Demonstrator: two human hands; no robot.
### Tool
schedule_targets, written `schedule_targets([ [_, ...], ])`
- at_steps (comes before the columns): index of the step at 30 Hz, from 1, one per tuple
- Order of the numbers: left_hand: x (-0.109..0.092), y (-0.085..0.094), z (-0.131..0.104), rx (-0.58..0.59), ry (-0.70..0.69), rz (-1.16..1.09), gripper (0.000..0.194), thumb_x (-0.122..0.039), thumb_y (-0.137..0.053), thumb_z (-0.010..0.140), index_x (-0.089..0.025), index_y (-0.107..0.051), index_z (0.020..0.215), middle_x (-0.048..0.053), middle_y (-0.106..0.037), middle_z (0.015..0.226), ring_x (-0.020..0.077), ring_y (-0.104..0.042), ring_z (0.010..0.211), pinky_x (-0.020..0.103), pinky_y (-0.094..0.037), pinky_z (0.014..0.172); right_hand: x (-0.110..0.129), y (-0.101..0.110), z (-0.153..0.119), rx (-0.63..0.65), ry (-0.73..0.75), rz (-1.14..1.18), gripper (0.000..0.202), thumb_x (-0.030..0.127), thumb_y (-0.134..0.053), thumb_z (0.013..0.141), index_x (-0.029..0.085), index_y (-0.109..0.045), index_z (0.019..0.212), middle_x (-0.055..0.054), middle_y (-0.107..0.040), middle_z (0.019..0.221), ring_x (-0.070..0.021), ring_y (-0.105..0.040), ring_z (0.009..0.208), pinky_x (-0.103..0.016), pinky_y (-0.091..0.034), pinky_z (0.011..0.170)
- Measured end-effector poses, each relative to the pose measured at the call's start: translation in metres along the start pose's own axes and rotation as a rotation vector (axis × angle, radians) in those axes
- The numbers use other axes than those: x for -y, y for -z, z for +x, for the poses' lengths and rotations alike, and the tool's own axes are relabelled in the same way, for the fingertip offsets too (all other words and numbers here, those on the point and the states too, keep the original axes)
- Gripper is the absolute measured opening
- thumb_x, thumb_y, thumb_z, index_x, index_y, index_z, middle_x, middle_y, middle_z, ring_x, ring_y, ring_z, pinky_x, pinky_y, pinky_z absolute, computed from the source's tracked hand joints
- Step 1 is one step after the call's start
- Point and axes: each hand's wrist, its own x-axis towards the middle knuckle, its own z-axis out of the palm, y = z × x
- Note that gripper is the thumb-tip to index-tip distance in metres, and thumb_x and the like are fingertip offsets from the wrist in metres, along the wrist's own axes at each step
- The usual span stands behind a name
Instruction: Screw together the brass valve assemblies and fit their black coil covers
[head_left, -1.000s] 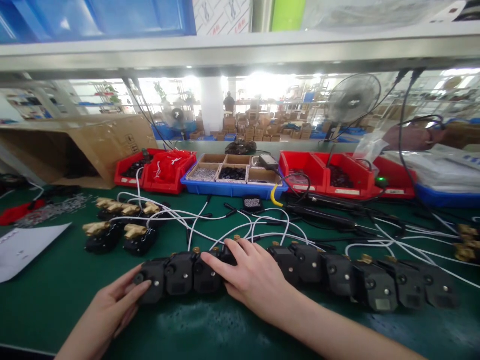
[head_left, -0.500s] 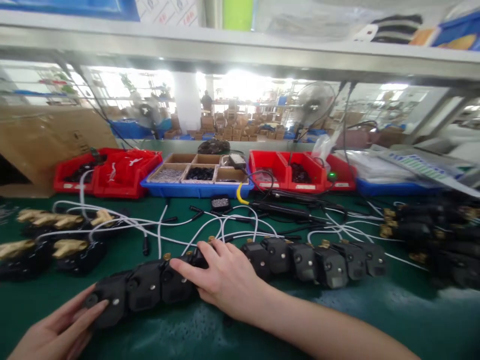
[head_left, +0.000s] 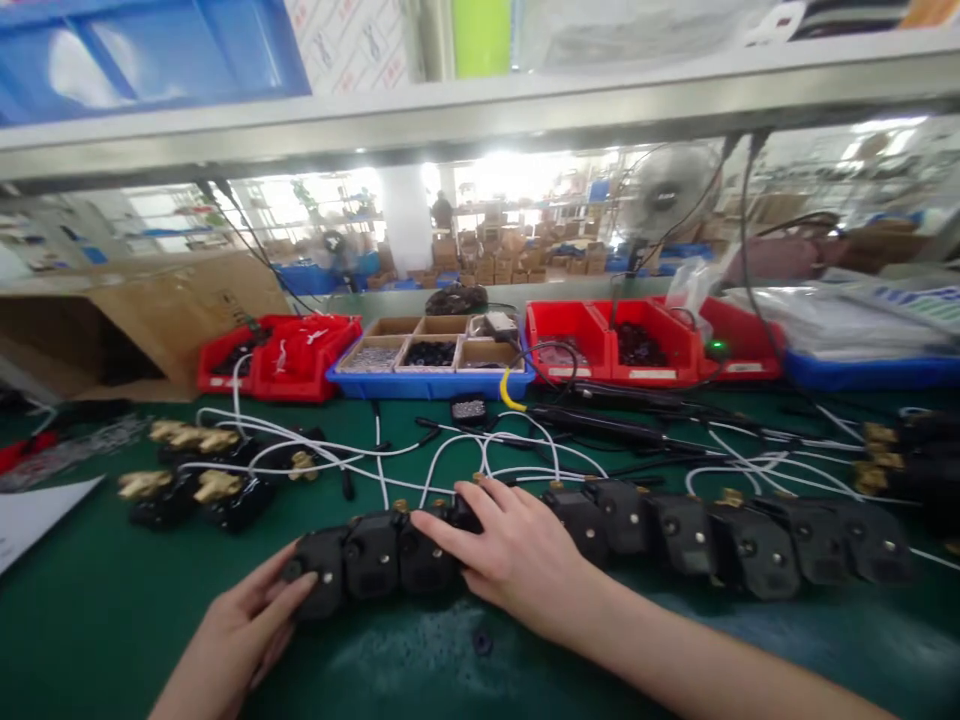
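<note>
A curved row of several black box-shaped units with brass fittings stands across the bench in front of me. My left hand [head_left: 259, 625] grips the leftmost black unit [head_left: 324, 575], thumb on its front face and fingers round its left side. My right hand [head_left: 517, 560] lies over the middle of the row. Its thumb reaches left across the top of another black unit [head_left: 427, 562], while the other fingers curl over the back, where their tips are partly hidden. A small dark nut-like piece [head_left: 482, 642] lies on the bench below my right hand.
Black units with brass tees [head_left: 217, 487] lie at left, and more brass-ended units [head_left: 881, 460] at right. White cables [head_left: 442, 450] tangle behind the row. Red bins [head_left: 652, 375] and a blue tray [head_left: 431, 385] line the back, under a shelf [head_left: 480, 105].
The camera view has turned left, so the bench and both hands appear farther right. Both hands keep their places on the row, and the small dark piece shows more fully.
</note>
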Motion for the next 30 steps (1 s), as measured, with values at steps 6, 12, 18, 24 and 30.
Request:
schedule_targets([
  [6,-0.015,-0.018,-0.012,-0.029,0.042,-0.014,0.092,-0.055,-0.081,0.060,-0.009,-0.055,0.136,-0.010,-0.038,0.044,0.0081,-0.033,0.034,0.019,-0.022,0.034,-0.005,-0.001,-0.006,0.019,0.007,0.013,0.074,0.022,-0.064,0.088,0.041,-0.030,0.152,-0.013,-0.049,0.139,-0.0352,-0.052,0.124,-0.047,-0.057,0.089],
  [12,-0.021,-0.026,-0.018,0.011,0.081,-0.024,0.109,-0.061,-0.081,0.056,-0.007,-0.045,0.143,-0.011,-0.038,0.045,0.0057,-0.029,0.037,0.017,-0.020,0.037,-0.010,0.003,-0.011,0.019,0.017,0.008,0.071,0.023,-0.061,0.090,0.040,-0.032,0.151,-0.013,-0.049,0.138,-0.0347,-0.053,0.124,-0.047,-0.057,0.088],
  [18,-0.032,-0.041,-0.022,0.011,0.095,-0.021,0.120,-0.064,-0.081,0.049,-0.001,-0.041,0.143,-0.013,-0.034,0.042,0.0053,-0.026,0.037,0.017,-0.019,0.037,-0.016,0.003,-0.018,-0.007,0.013,-0.011,0.072,0.022,-0.064,0.087,0.040,-0.035,0.150,-0.012,-0.051,0.136,-0.0342,-0.054,0.121,-0.047,-0.058,0.087],
  [24,-0.021,-0.043,-0.019,0.062,0.050,-0.028,0.109,-0.064,-0.079,0.059,-0.005,-0.042,0.143,-0.012,-0.037,0.044,0.0053,-0.029,0.038,0.018,-0.021,0.037,-0.023,0.002,-0.026,-0.068,0.039,-0.040,0.068,0.024,-0.064,0.087,0.039,-0.039,0.148,-0.013,-0.053,0.134,-0.0331,-0.056,0.118,-0.048,-0.058,0.087],
  [30,-0.020,-0.048,-0.021,0.074,0.029,-0.037,0.103,-0.062,-0.078,0.062,-0.005,-0.045,0.142,-0.012,-0.038,0.046,0.0055,-0.030,0.037,0.019,-0.020,0.037,-0.030,-0.003,-0.026,-0.110,0.063,-0.053,0.072,0.023,-0.072,0.082,0.037,-0.042,0.147,-0.011,-0.053,0.134,-0.0312,-0.058,0.116,-0.046,-0.060,0.087],
])
